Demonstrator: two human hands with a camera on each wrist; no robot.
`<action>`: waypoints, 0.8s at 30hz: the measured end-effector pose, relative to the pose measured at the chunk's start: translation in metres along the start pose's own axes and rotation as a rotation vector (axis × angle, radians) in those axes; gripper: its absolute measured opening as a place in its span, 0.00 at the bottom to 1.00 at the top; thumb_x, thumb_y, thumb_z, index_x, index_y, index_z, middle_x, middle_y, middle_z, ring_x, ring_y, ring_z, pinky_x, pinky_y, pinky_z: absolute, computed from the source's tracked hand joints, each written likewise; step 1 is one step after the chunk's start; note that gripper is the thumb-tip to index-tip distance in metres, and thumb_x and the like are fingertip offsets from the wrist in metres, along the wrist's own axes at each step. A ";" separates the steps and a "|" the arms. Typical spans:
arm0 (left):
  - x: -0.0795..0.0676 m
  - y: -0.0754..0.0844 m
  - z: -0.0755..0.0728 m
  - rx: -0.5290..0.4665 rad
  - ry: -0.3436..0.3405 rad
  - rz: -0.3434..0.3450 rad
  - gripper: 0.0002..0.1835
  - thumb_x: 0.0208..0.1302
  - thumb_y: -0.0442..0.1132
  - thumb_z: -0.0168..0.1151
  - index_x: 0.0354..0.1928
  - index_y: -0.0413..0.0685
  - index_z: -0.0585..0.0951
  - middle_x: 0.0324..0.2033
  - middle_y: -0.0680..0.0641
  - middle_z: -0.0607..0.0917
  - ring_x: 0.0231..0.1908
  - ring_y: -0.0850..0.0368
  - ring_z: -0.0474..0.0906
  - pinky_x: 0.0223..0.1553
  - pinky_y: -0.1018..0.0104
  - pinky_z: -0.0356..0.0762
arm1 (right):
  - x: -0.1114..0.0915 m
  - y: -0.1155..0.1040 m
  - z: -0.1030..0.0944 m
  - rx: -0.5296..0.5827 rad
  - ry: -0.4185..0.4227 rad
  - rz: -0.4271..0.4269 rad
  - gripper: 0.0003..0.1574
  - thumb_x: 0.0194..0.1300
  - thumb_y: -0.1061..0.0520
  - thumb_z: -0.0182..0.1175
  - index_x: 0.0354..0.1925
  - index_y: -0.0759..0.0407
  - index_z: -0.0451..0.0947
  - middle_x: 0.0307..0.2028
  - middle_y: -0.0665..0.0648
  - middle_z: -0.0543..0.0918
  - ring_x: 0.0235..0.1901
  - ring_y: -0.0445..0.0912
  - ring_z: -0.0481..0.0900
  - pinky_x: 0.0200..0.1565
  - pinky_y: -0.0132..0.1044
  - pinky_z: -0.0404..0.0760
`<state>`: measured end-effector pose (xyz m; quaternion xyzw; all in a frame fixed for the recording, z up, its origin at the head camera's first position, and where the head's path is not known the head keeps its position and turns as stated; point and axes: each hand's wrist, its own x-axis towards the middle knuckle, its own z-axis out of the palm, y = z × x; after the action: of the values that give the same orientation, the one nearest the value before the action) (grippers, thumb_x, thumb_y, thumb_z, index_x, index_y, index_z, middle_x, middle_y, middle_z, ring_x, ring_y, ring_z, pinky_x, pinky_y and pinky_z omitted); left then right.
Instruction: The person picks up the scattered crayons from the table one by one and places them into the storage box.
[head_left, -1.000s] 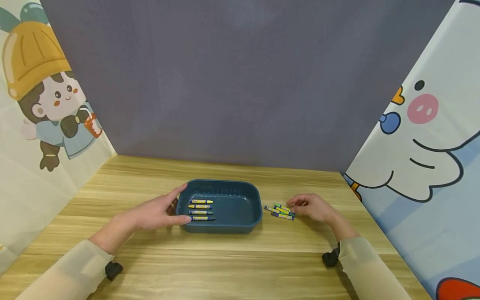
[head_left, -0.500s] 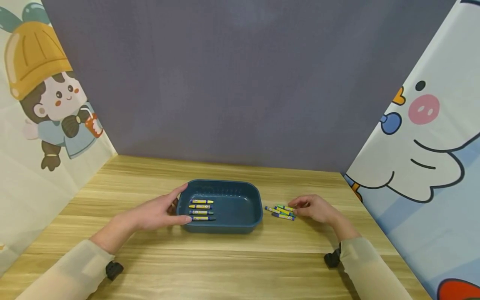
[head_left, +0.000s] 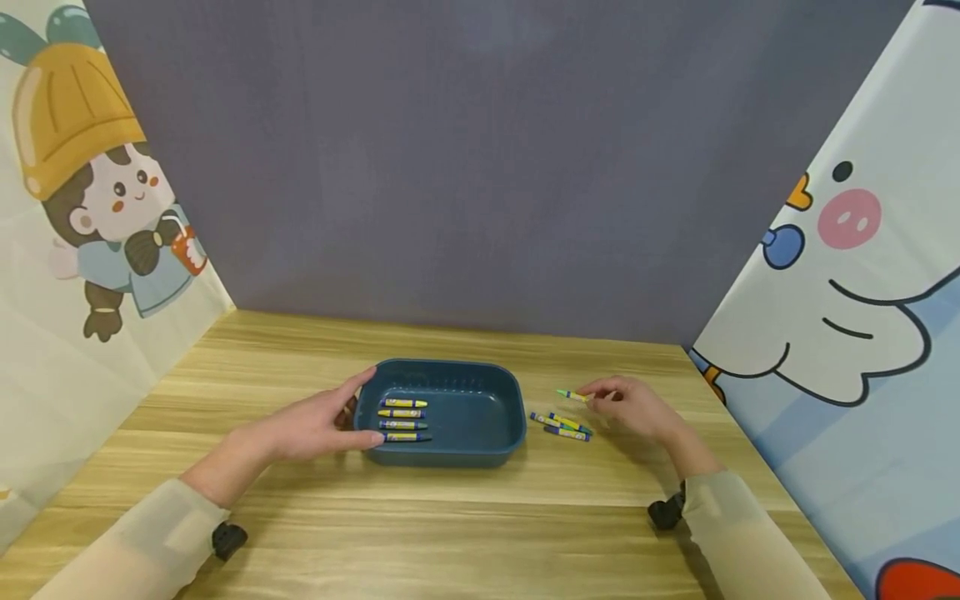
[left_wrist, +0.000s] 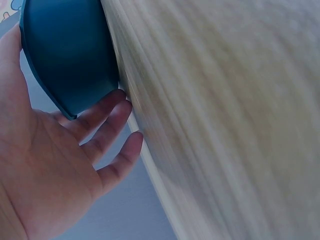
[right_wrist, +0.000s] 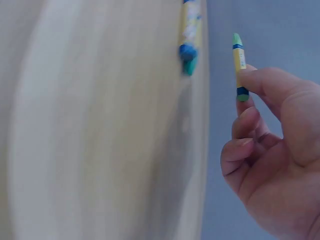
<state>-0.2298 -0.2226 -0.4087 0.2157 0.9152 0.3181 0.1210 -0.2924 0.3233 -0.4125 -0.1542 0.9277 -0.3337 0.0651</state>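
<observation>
My right hand [head_left: 633, 408] pinches a light green crayon [head_left: 572, 395] between thumb and fingers, raised off the table. In the right wrist view the crayon [right_wrist: 239, 67] points its green tip up, clear of the other crayons. Just below that hand in the head view lies a small pile of crayons [head_left: 566, 434] with yellow and blue wrappers. My left hand [head_left: 322, 423] holds the left end of a dark blue tray [head_left: 457, 458], thumb over the near rim and index finger at the far corner. Inside the tray, several crayons [head_left: 402, 414] lie in a column on the left side.
The wooden table [head_left: 450, 533] stretches in front of the tray and out to both sides. A grey panel [head_left: 480, 167] stands along the back. Printed cartoon sheets [head_left: 885, 317] line the left and right sides.
My right hand has lifted the light green crayon off the pile, up and slightly away from me. The left hand and the tray have stayed in place.
</observation>
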 end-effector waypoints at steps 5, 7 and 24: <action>-0.001 0.001 0.000 0.000 0.001 0.000 0.63 0.71 0.66 0.71 0.90 0.47 0.45 0.51 0.49 0.86 0.49 0.60 0.84 0.53 0.55 0.82 | 0.005 -0.030 -0.001 -0.004 0.014 -0.014 0.18 0.81 0.45 0.66 0.62 0.46 0.89 0.51 0.56 0.86 0.37 0.50 0.80 0.36 0.42 0.79; -0.001 0.001 0.000 0.002 0.003 -0.001 0.63 0.71 0.66 0.71 0.90 0.47 0.45 0.51 0.49 0.86 0.49 0.60 0.84 0.53 0.55 0.82 | 0.009 -0.045 0.000 0.007 0.007 -0.052 0.18 0.81 0.46 0.66 0.62 0.46 0.89 0.50 0.56 0.86 0.35 0.49 0.78 0.35 0.40 0.77; 0.001 -0.002 0.000 -0.002 0.008 -0.002 0.63 0.70 0.66 0.72 0.90 0.47 0.45 0.49 0.49 0.85 0.47 0.60 0.85 0.53 0.55 0.81 | 0.057 -0.143 0.066 0.041 -0.105 -0.254 0.15 0.80 0.54 0.66 0.60 0.48 0.91 0.44 0.53 0.85 0.28 0.42 0.73 0.32 0.36 0.75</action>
<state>-0.2308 -0.2232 -0.4102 0.2136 0.9156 0.3195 0.1179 -0.2968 0.1608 -0.3731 -0.2861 0.8890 -0.3498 0.0740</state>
